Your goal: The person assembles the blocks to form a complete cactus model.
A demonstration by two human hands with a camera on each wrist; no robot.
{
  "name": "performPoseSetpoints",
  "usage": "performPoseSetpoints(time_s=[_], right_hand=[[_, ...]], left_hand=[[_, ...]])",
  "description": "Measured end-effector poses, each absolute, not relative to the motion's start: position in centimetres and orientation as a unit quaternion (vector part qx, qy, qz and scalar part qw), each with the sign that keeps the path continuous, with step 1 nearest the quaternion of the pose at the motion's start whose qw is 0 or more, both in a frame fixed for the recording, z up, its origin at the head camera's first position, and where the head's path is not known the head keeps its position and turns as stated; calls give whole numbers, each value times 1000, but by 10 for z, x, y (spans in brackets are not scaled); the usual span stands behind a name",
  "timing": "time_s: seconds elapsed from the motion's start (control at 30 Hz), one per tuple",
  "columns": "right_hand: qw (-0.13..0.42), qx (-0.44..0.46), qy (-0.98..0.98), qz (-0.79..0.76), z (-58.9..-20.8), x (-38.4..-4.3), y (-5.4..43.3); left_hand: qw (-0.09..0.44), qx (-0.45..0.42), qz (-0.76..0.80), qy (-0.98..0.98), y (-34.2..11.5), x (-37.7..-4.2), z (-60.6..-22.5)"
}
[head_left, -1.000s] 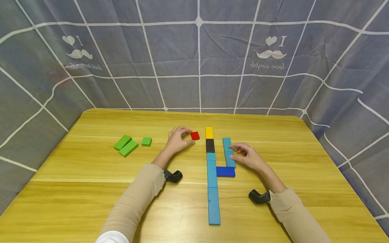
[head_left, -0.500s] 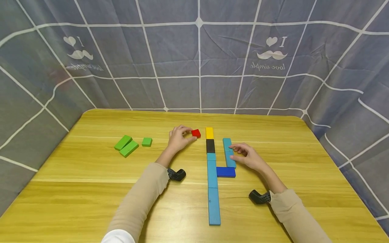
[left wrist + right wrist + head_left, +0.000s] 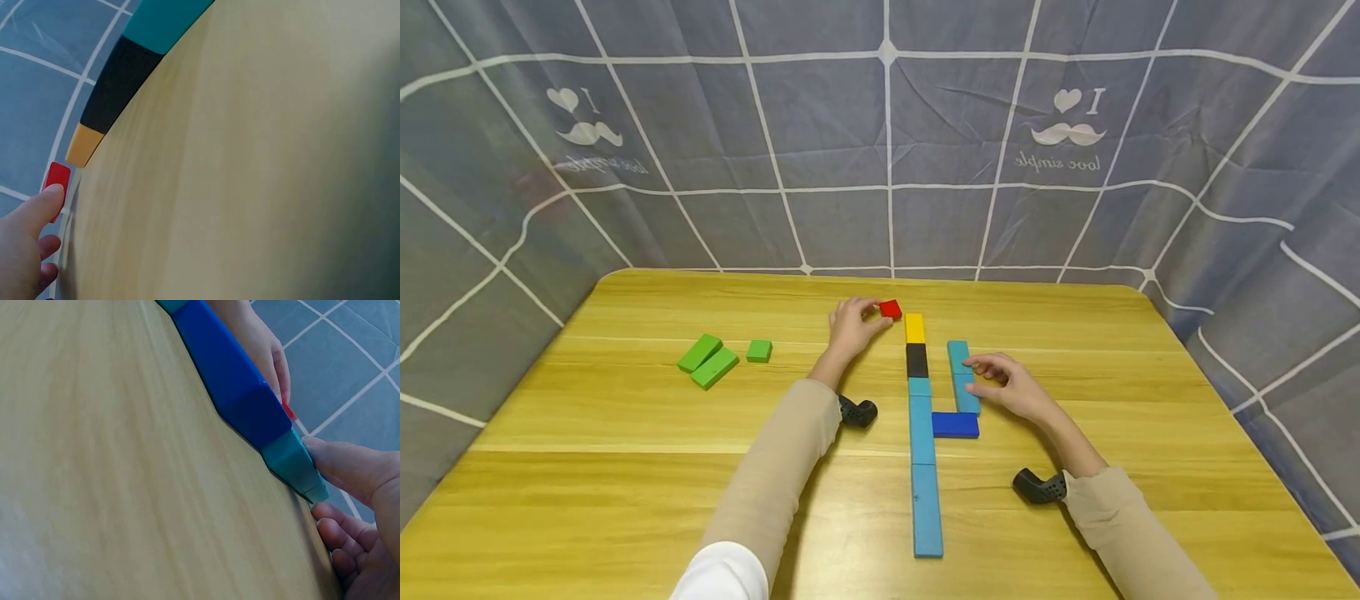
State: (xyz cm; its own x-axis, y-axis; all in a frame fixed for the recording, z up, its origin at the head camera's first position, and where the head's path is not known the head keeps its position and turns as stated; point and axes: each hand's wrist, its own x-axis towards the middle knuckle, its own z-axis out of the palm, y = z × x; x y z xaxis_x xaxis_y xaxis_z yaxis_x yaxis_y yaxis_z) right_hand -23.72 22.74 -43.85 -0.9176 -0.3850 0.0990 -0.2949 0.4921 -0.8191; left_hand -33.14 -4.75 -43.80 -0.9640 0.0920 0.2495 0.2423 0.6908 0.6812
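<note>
My left hand [image 3: 852, 327] pinches a small red block [image 3: 891, 309] between thumb and fingers, just beyond and left of the yellow block [image 3: 914, 327]. That yellow block heads a straight column, followed by a black block [image 3: 917, 361] and several light blue blocks [image 3: 927, 510]. In the left wrist view the thumb lies on the red block [image 3: 57, 175]. My right hand [image 3: 1011, 385], fingers loosely bent, rests its thumb and fingertips along the right side of two light blue blocks [image 3: 960, 377] laid end to end. A dark blue block [image 3: 956, 425] joins these to the column.
Two green oblong blocks [image 3: 714, 367] lie side by side at the left, with a green square block [image 3: 759, 351] to their right. The wooden table [image 3: 587, 467] ends at the back against a grey gridded curtain [image 3: 835, 125].
My left hand has carried the red block away from me and slightly right, from beside the black and yellow blocks to the yellow block's far end. The right hand stays in place.
</note>
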Motion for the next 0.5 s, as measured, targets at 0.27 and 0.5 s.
performPoseSetpoints(time_s=[0.27, 0.5], right_hand=[[43, -199, 860, -467, -439, -237, 226], [37, -200, 856, -475, -439, -236, 225]], left_hand=[[76, -63, -356, -929, -37, -338, -436], [81, -59, -342, -934, -32, -351, -448]])
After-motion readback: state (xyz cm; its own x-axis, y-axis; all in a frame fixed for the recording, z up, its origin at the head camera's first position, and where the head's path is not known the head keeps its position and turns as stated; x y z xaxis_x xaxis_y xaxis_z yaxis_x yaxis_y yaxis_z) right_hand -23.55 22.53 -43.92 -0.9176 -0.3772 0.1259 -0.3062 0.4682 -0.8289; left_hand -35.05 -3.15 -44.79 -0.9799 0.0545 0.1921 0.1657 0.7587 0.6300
